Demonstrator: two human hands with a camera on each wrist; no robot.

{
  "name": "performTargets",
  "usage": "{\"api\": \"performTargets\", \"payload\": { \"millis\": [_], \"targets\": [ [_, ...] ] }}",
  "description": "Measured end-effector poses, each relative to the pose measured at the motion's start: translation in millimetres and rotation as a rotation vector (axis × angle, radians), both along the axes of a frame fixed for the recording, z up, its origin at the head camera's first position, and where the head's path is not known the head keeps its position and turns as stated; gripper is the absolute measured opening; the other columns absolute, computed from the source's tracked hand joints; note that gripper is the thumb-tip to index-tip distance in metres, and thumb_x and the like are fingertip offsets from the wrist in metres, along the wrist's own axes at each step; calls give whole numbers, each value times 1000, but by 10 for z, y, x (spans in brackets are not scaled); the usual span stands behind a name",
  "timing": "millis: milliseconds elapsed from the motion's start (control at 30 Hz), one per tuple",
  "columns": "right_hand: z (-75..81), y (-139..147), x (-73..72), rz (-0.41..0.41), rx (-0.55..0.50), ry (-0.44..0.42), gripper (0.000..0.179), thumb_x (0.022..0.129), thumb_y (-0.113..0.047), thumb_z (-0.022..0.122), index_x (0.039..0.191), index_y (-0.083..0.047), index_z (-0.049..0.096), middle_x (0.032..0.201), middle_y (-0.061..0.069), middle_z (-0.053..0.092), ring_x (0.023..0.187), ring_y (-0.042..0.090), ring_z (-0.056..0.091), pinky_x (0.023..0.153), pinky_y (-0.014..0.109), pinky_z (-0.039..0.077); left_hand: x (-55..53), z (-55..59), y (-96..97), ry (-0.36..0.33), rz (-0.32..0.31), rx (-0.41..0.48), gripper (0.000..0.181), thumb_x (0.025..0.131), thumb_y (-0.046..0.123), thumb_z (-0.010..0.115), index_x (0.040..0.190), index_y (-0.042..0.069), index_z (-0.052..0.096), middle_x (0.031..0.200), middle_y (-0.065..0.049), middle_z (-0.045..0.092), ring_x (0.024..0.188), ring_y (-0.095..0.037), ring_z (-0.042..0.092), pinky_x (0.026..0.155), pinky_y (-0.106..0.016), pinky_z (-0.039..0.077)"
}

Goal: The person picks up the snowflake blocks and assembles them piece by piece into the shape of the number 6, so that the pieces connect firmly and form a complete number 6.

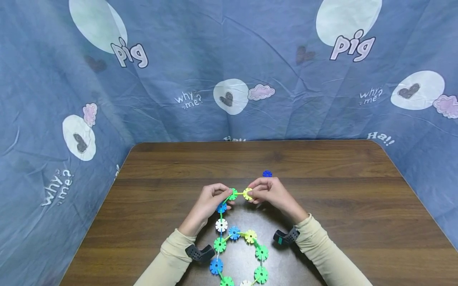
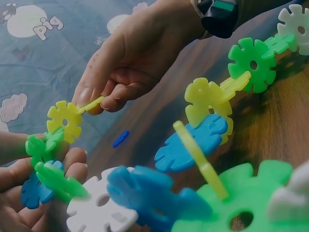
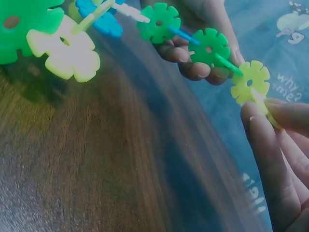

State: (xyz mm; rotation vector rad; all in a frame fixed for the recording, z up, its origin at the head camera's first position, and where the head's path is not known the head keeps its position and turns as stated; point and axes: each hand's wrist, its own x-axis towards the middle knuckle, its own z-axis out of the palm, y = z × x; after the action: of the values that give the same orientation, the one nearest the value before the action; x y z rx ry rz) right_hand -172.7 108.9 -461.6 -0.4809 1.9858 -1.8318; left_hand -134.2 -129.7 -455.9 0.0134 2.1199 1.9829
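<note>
A chain of slotted plastic flower discs runs up from the table, and both hands are at its far end. My left hand (image 1: 209, 200) pinches the chain near a green disc (image 1: 233, 194), with a blue disc (image 1: 222, 207) beside its fingers. Between thumb and fingers of my right hand (image 1: 274, 194) is a yellow disc (image 2: 91, 105), seen edge-on in the left wrist view. It meets another yellow disc (image 3: 250, 83), which is linked to the green part of the chain. Part of the pinched disc hides behind my right fingertips.
Nearer me the chain bends into a ring on the brown wooden table (image 1: 340, 198), with a white disc (image 1: 221, 225) and a green disc (image 1: 262, 252) in it. A loose dark blue disc (image 1: 267, 173) lies beyond my right hand. Blue patterned cloth (image 1: 286, 111) hangs behind the table.
</note>
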Motion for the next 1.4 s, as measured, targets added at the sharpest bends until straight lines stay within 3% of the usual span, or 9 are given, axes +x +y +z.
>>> {"api": "performTargets", "payload": {
  "millis": [233, 467, 767, 933, 1033, 1233, 1300, 1400],
  "targets": [
    [17, -15, 20, -14, 6, 22, 25, 93, -2, 72, 108, 17, 66, 96, 28, 77, 71, 10, 75, 70, 35, 65, 15, -11, 27, 19, 1, -6, 24, 102, 12, 65, 106, -12, 67, 101, -28, 76, 81, -23, 77, 70, -31, 65],
    [7, -47, 40, -49, -1, 3, 22, 92, 1, 72, 106, 16, 66, 93, 23, 78, 70, 10, 75, 71, 35, 65, 22, -13, 43, 41, 22, -10, 23, 102, 11, 65, 104, -12, 68, 100, -22, 76, 86, -32, 78, 74, -38, 66],
    [18, -108, 81, -49, -57, -31, 21, 92, 5, 70, 106, 20, 64, 92, 21, 78, 70, 12, 76, 71, 30, 65, 5, -29, 25, 15, 29, 19, 23, 101, 9, 65, 104, -14, 66, 99, -20, 77, 81, -20, 77, 75, -33, 66],
    [18, -118, 73, -50, -59, -23, 21, 92, 5, 70, 105, 20, 63, 93, 21, 78, 71, 10, 75, 69, 29, 65, -7, -13, 4, -22, 41, 34, 23, 101, 11, 66, 105, -12, 66, 95, -13, 78, 84, -23, 77, 73, -29, 65],
    [23, -103, 57, -38, -34, -12, 23, 93, 0, 71, 108, 17, 65, 94, 20, 79, 73, 13, 76, 70, 32, 65, -14, -11, -1, -29, 47, 40, 23, 100, 12, 67, 104, -11, 67, 92, -7, 77, 86, -25, 77, 73, -30, 65],
    [21, -4, -12, -4, 67, 58, 36, 96, -16, 75, 121, 7, 67, 107, 24, 77, 84, 37, 78, 74, 48, 65, -15, -8, -1, -44, 58, 49, 19, 101, 11, 67, 104, -8, 69, 90, -4, 77, 87, -26, 77, 71, -31, 65],
    [9, 43, -56, -27, 108, 92, 39, 97, -21, 74, 124, 6, 67, 108, 25, 77, 83, 40, 78, 70, 47, 65, -14, -5, -6, -42, 59, 49, 20, 101, 12, 67, 105, -7, 69, 91, -5, 77, 87, -25, 78, 71, -31, 65],
    [-40, 121, -145, -124, 196, 170, 38, 97, -24, 74, 122, 4, 68, 104, 25, 77, 74, 33, 77, 63, 40, 65, -13, -8, -20, -34, 60, 48, 21, 101, 13, 67, 106, -7, 68, 96, -11, 78, 86, -24, 78, 72, -33, 66]
  ]
}}
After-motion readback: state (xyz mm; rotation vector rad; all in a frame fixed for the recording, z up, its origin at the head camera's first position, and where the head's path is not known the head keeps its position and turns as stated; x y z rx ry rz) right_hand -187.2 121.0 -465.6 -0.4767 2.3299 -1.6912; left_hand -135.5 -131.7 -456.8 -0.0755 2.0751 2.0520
